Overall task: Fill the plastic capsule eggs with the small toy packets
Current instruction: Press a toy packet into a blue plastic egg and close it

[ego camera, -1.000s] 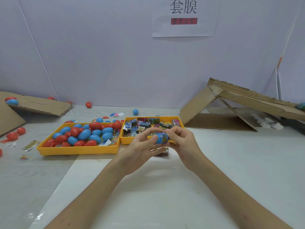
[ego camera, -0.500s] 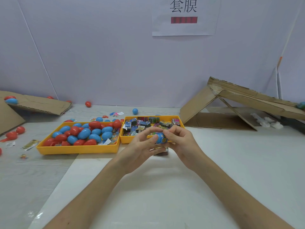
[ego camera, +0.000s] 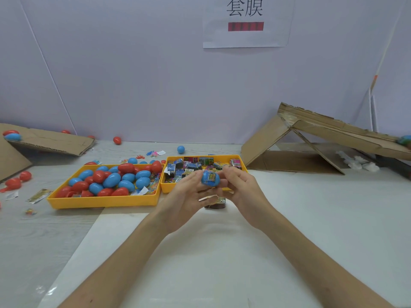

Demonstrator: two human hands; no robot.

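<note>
Capsule eggs (ego camera: 111,180): hard plastic, smooth, glossy, with highlights on the shells. Wrapped egg (ego camera: 210,178): blue plastic under a shiny printed film. Trays (ego camera: 102,202): yellow moulded plastic, smooth, semi-gloss. Toy packets (ego camera: 191,167): printed film, shiny and creased. Cardboard sheets (ego camera: 262,141): brown corrugated board, matt, rough, with ragged torn edges. Worktop (ego camera: 33,236): grey wood-grain finish, low sheen. White sheet (ego camera: 311,218): smooth and mostly matt. Wall notice (ego camera: 275,30): plain matt paper.
</note>
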